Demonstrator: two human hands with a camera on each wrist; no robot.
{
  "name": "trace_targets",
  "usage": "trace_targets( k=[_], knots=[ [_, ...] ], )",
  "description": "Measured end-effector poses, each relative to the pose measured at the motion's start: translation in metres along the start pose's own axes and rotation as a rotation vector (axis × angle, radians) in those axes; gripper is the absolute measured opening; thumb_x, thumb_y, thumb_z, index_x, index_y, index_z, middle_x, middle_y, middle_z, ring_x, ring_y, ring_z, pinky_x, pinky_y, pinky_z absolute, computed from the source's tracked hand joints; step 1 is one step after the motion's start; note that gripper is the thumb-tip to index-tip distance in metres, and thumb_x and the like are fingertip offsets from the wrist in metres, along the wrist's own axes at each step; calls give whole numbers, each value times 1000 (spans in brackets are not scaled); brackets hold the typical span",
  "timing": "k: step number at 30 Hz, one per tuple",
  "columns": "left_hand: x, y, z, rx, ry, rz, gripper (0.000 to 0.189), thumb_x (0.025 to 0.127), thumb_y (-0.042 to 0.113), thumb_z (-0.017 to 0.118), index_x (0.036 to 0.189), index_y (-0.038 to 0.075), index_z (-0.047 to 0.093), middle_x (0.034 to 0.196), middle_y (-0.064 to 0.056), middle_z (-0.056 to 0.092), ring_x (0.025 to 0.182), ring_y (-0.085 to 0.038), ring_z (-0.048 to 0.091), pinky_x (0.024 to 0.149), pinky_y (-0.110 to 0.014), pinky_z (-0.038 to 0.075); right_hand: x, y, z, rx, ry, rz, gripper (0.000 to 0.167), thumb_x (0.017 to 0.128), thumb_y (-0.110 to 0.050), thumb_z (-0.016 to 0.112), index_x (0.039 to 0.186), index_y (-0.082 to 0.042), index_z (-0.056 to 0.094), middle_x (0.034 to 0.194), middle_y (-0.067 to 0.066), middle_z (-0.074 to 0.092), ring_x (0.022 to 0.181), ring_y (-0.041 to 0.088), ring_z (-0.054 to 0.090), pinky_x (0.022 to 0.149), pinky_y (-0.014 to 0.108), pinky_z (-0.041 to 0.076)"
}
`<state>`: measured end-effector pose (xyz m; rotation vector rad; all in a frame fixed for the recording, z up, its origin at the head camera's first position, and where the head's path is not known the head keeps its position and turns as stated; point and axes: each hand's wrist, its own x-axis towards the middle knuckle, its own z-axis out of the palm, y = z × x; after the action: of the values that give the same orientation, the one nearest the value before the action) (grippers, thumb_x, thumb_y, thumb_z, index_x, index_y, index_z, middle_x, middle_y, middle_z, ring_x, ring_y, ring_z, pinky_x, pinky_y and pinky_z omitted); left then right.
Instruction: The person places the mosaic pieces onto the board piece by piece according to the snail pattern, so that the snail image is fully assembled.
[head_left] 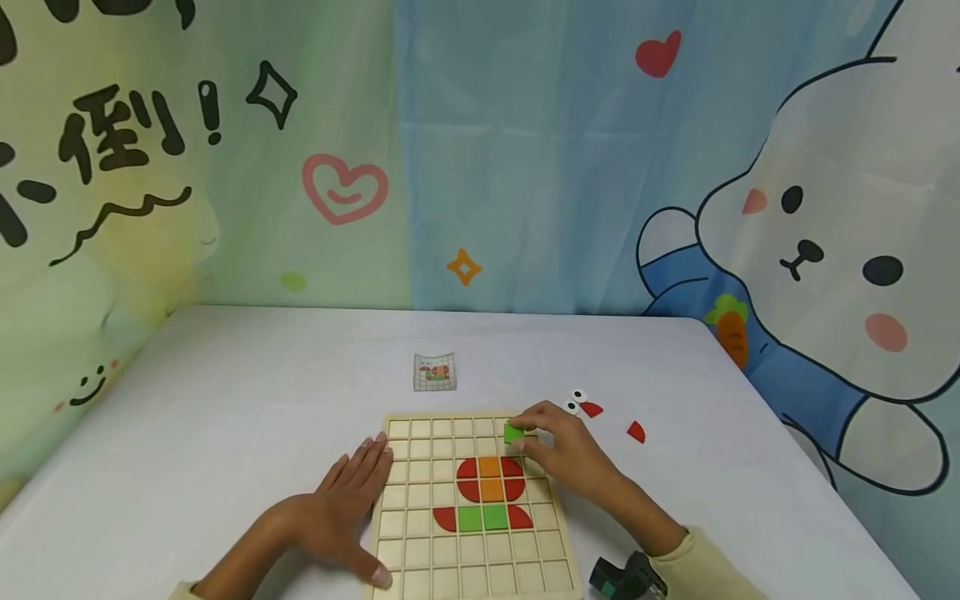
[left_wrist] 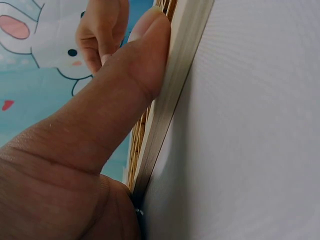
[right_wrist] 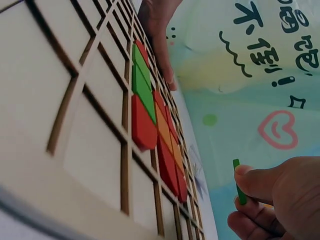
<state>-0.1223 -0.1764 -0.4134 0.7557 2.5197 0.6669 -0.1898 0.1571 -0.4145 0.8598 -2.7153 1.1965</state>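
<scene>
Right hand [head_left: 566,447] pinches green tile [head_left: 513,433] over the grid board [head_left: 444,550]; left hand [head_left: 341,504], thumb spread from fingers, rests along the board's near side to it. Probably best: brace firmly, level tile, align edges before release.

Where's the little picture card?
In the head view, the little picture card is on the white table, just beyond the far edge of the wooden grid board, to the left of the two eye pieces.
</scene>
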Motion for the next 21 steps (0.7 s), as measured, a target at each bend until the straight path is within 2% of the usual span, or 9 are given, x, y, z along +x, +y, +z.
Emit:
trace_targets(
  k=[10, 17, 21],
  knots=[
    [0, 4, -1, 18, 11, -11, 136, 67, 66, 77, 151, -9, 1, 158, -25, -12, 144, -40, -11, 111, -60, -1, 5, -12, 10, 56, -34, -16, 27, 89, -13, 72, 115, -6, 71, 105, -4, 61, 104, 19, 60, 90, 46, 49],
    [5, -9, 8, 14, 15, -19, 142, 62, 77, 72, 153, -4, 0, 159, -19, -15, 144, -35, -16, 111, -57, -6, 7, -22, 17, 106, -90, -19, 27, 91, -14, 70, 117, -6, 70, 107, -5, 61, 103, 18, 59, 90, 44, 49],
    [7, -15, 13, 34, 28, -28, 144, 59, 82, 69, 154, -3, 0, 159, -17, -15, 145, -31, -17, 112, -55, -7, 7, -24, 23, 110, -105, -55, 25, 91, -13, 70, 116, -8, 71, 107, -5, 61, 102, 18, 58, 86, 40, 50]
  ],
)
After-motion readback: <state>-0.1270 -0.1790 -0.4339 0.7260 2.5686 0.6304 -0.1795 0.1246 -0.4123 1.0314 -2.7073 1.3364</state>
